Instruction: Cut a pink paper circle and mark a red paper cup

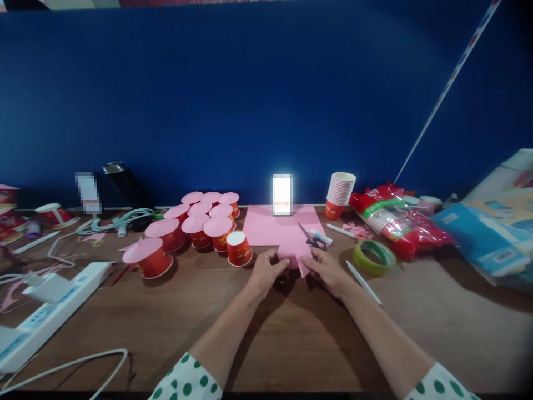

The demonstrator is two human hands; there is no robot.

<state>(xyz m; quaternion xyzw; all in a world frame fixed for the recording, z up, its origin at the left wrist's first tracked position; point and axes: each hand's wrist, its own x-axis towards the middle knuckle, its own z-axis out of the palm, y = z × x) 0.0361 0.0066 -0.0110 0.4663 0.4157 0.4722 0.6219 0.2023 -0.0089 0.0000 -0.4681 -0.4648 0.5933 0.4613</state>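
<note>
Both of my hands meet at the middle of a brown table over a small piece of pink paper (296,258). My left hand (267,270) grips its left side with curled fingers. My right hand (327,267) pinches its right side, where a pointed corner hangs down. Whatever lies under the paper is hidden by my fingers. Just behind lie a larger pink sheet (275,225) and black-handled scissors (311,238). One upturned red paper cup (239,248) stands left of my hands.
Several upturned red cups topped with pink discs (195,222) crowd the left. A cup stack (339,194), a red cup package (395,219), green tape roll (373,257), white pens (363,282) and a lit phone (282,194) lie behind and right. A white power strip (45,311) and cables sit left.
</note>
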